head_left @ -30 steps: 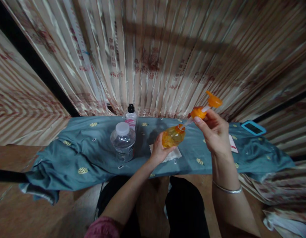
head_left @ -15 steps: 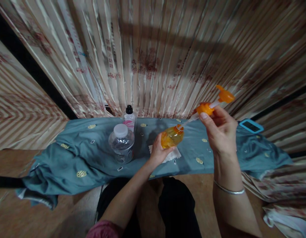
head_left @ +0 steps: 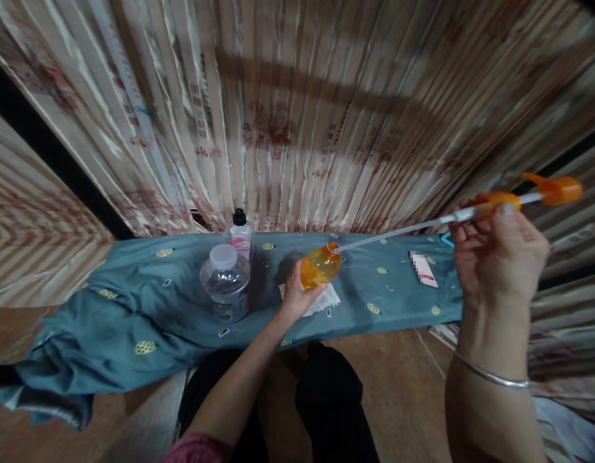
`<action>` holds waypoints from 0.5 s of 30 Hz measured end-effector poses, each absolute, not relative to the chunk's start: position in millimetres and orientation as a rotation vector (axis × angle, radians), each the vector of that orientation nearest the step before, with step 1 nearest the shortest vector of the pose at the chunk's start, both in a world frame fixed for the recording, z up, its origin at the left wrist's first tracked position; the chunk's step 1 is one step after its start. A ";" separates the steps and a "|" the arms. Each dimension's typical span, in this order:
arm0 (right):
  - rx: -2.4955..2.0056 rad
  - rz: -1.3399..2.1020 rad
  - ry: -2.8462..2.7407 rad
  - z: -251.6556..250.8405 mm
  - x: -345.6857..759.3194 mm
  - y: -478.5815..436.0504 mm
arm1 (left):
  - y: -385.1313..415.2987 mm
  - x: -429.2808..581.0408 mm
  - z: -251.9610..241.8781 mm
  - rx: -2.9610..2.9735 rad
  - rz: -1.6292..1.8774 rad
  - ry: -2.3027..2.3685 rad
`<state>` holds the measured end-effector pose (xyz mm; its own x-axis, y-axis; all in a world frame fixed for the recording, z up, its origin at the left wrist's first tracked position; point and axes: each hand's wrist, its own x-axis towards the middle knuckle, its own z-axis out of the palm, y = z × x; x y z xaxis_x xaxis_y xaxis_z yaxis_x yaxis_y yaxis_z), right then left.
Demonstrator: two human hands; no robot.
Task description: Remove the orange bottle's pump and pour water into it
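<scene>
Pump (head_left: 550, 191) nearly out: my right hand (head_left: 498, 254) grips its collar, tube tip just at the mouth of the orange bottle (head_left: 317, 271) held in my left hand (head_left: 297, 297) over the table (head_left: 182, 302); tip not yet clear.

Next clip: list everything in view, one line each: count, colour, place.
orange bottle: 1, clear orange, tilted in the left hand above the cloth
pump head: 1, orange, long pale tube, in the right hand; tube tip at the bottle's mouth
water bottle: 1, clear, white cap, upright on the cloth
small bottle: 1, black cap, pink label, behind the water bottle
tissue: 1, white, under the left hand
packet: 1, white and red, on the cloth, right side
cloth: 1, blue-grey with gold motifs, before the curtain
curtain: 1, striped beige, behind
bracelet: 1, silver, right wrist
left hand: 1, grips the orange bottle
right hand: 1, pinches the pump head
</scene>
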<state>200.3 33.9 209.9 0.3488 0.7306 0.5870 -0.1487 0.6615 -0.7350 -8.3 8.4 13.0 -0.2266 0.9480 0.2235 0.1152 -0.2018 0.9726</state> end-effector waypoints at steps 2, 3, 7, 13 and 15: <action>-0.656 0.612 -1.001 212.6 227.1 26.0 | 9.5 -8.8 11.6 1.334 1.512 1.359; -0.686 0.613 -0.963 212.4 241.3 20.8 | 10.2 -9.0 10.9 1.346 1.513 1.364; -0.873 0.516 -0.861 201.1 301.6 -2.4 | 12.7 -8.8 9.4 1.388 1.529 1.388; -1.478 0.252 -1.048 146.3 372.3 -7.3 | 12.5 -7.8 12.2 1.386 1.540 1.407; -1.744 0.170 -1.293 119.1 378.9 4.6 | 12.4 -8.5 12.2 1.403 1.537 1.417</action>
